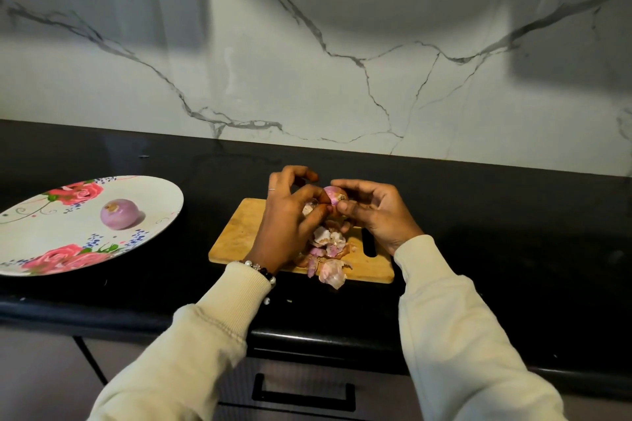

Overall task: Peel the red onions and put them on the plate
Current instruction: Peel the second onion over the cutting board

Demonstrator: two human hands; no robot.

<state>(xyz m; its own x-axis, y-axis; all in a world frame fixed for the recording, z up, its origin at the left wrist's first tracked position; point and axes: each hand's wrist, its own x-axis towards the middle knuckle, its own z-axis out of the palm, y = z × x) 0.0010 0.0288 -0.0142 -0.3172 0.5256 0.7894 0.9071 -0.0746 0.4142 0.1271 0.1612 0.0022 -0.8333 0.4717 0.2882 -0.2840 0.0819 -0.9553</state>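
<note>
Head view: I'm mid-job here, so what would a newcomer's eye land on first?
First the two hands, left hand and right hand, both gripping a partly peeled red onion above the rectangular wooden cutting board, with a heap of papery pink onion skins lying on it. Next, at left on the black countertop, the white oval plate with pink rose print, with one peeled purple onion on it.

The plate [164, 195] runs off the left edge, and both hands hide most of the held onion [334, 195].
</note>
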